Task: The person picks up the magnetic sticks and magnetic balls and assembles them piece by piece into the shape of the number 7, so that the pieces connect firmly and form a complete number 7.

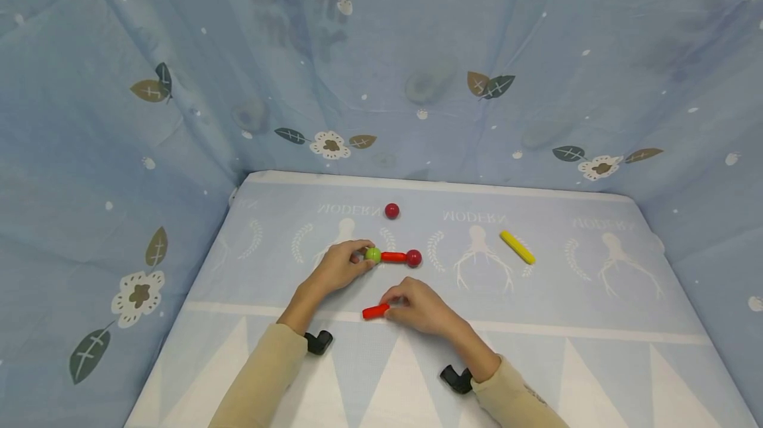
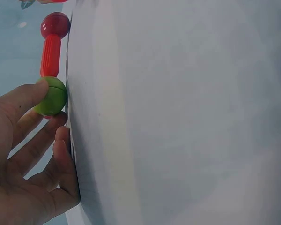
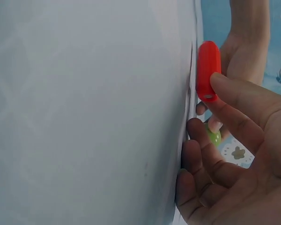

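Note:
My left hand [image 1: 341,265] pinches a green ball [image 1: 373,255] between thumb and fingers. From that ball a red stick [image 1: 393,257] runs to the right, with a dark red ball [image 1: 414,258] at its far end, the three joined in a row. The left wrist view shows the thumb lying on the green ball [image 2: 53,97] and the red stick [image 2: 50,55] leading away. Closer to me, my right hand [image 1: 421,306] holds a second red stick [image 1: 375,311] by one end, and in the right wrist view a small hole shows in the end of this stick [image 3: 208,70].
Behind the joined pieces lies a loose dark red ball [image 1: 391,211]. A yellow stick [image 1: 517,247] rests to the right on the patterned cloth [image 1: 596,309]. Blue printed curtains [image 1: 381,70] rise at the back and both sides. Black camera mounts [image 1: 456,379] sit at the wrists.

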`<state>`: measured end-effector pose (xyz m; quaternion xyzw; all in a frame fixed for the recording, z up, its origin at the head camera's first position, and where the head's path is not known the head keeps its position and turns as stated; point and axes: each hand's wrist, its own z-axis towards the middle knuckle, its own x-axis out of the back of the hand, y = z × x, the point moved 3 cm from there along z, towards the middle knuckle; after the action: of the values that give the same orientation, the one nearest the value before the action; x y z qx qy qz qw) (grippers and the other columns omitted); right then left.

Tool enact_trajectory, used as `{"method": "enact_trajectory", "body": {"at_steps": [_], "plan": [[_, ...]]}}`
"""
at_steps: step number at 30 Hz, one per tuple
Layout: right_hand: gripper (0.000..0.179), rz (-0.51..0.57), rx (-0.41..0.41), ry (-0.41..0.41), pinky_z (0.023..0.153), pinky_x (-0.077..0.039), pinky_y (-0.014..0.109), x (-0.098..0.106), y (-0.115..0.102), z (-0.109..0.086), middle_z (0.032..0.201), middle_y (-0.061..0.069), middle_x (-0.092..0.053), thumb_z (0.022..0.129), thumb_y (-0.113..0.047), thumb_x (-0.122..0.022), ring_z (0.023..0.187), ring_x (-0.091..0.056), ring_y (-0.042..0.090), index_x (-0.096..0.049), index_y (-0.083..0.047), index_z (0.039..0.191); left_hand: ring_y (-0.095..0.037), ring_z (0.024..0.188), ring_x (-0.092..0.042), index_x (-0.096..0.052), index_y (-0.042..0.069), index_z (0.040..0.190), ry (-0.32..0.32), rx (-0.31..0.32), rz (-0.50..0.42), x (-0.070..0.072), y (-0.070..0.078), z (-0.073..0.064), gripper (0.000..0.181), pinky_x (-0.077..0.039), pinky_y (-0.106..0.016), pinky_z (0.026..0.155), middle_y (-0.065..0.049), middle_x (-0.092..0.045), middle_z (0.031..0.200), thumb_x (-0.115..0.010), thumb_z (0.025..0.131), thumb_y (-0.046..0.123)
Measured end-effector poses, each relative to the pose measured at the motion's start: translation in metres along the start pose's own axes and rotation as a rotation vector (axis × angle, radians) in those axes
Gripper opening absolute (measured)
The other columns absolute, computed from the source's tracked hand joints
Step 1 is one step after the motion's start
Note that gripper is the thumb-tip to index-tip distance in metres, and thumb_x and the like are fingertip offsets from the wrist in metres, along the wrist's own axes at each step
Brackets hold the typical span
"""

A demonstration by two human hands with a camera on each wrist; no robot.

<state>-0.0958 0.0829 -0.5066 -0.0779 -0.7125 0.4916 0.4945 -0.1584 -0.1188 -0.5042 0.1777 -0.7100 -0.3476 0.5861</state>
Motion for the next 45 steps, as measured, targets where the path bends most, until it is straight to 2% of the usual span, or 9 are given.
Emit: {"method": "enact_trajectory", "body": {"at_steps": [6,12,19,30,36,45], "plan": [[0.015,-0.026,0.002,-0.002,0.069,-0.039,0.03,-0.002,-0.001,0.0,0.091,-0.002,-0.061,0.087,-0.012,-0.077,0.08,-0.049,0.013,-0.078,-0.019,0.101,-0.015,0.086,-0.056,-0.069,0.018,0.125,-0.003,0.021,0.007,-0.001,-0.001,0.001,0.034,-0.049,-0.031,0.073,0.003,-0.067,0.107,-0.076,0.092,0.024],[0.016,-0.059,-0.026,0.0,0.069,-0.037,0.031,-0.004,-0.003,0.001,0.09,-0.004,-0.059,0.087,-0.015,-0.078,0.083,-0.048,0.014,-0.078,-0.021,0.101,-0.015,0.085,-0.056,-0.069,0.019,0.125,-0.003,0.036,0.012,-0.001,-0.001,0.0,0.035,-0.049,-0.03,0.072,0.003,-0.066,0.104,-0.076,0.092,0.025],[0.017,-0.065,-0.059,0.001,0.071,-0.039,0.03,-0.007,-0.002,0.002,0.094,-0.008,-0.062,0.087,-0.018,-0.079,0.086,-0.051,0.012,-0.078,-0.021,0.103,-0.016,0.085,-0.056,-0.069,0.019,0.125,0.0,0.031,0.011,-0.001,0.0,0.0,0.035,-0.049,-0.03,0.072,0.003,-0.066,0.104,-0.076,0.092,0.024],[0.016,-0.065,-0.066,0.014,0.074,-0.039,0.033,-0.003,-0.003,-0.003,0.096,-0.003,-0.058,0.089,-0.02,-0.077,0.087,-0.049,0.014,-0.076,-0.021,0.105,-0.016,0.085,-0.056,-0.068,0.019,0.125,-0.007,0.025,0.011,-0.001,0.001,0.0,0.034,-0.049,-0.03,0.071,0.002,-0.066,0.105,-0.075,0.092,0.024],[0.017,-0.041,-0.092,0.086,0.07,-0.044,0.031,0.01,0.0,-0.012,0.093,-0.004,-0.058,0.089,-0.017,-0.076,0.08,-0.05,0.015,-0.076,-0.017,0.106,-0.016,0.087,-0.056,-0.068,0.018,0.126,-0.008,0.021,0.006,-0.001,0.002,0.0,0.034,-0.049,-0.031,0.073,0.002,-0.066,0.107,-0.075,0.092,0.024],[0.017,0.015,-0.196,0.207,0.071,-0.046,0.031,0.038,0.015,-0.031,0.091,-0.007,-0.059,0.089,-0.017,-0.077,0.082,-0.052,0.014,-0.076,-0.018,0.106,-0.016,0.086,-0.055,-0.068,0.019,0.126,-0.003,0.041,0.006,-0.002,0.002,0.0,0.035,-0.048,-0.03,0.072,0.002,-0.066,0.108,-0.075,0.092,0.023]]}}
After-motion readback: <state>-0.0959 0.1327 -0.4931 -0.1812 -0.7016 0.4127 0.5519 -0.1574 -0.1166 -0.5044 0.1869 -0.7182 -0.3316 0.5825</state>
